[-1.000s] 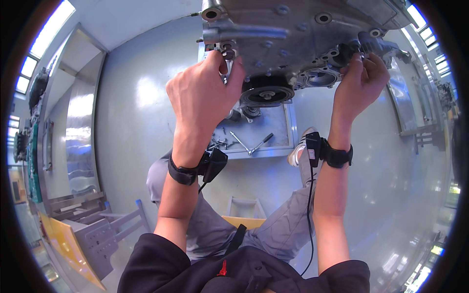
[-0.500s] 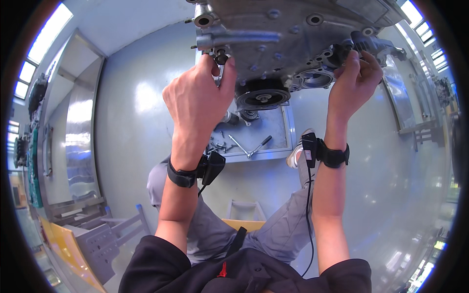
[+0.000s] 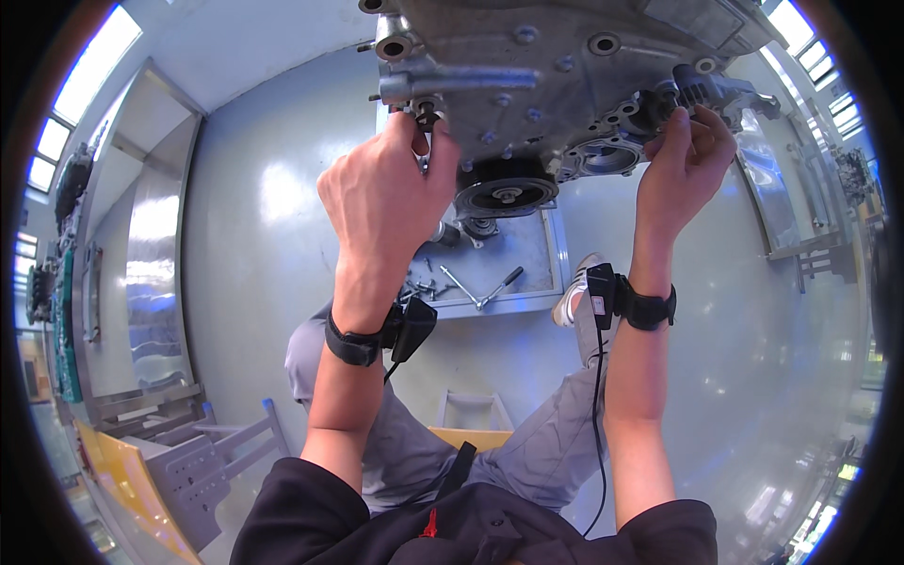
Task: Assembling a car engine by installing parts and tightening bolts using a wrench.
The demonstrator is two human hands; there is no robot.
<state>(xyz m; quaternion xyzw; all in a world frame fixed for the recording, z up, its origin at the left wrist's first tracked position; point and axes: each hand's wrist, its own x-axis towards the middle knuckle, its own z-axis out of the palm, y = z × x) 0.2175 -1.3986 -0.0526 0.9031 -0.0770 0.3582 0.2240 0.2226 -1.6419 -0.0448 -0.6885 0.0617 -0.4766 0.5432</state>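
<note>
A grey metal engine (image 3: 490, 61) fills the upper middle, with a round black pulley (image 3: 507, 195) low on its near side. At the engine's left edge my left hand (image 3: 381, 193) is closed, thumb and forefinger on either side of a dark bolt (image 3: 427, 119) that sits against a metal boss. My right hand (image 3: 686, 169) reaches the engine's right side, beside a ribbed grey housing (image 3: 702, 87) and a round opening (image 3: 610, 158). Its fingers are bent together in a pinch; what they hold is hidden.
Below the engine, a metal tray table (image 3: 527, 299) carries a ratchet wrench (image 3: 482, 299), several loose bolts (image 3: 422, 285) and a cylindrical part (image 3: 446, 233). A grey chair-like frame (image 3: 240, 452) stands at lower left. A black cable (image 3: 594, 424) hangs from my right wrist strap (image 3: 645, 309).
Both hands stay at the same spots on the engine. My left hand has shifted very slightly downward and right, and the fingers of my right hand have moved a little.
</note>
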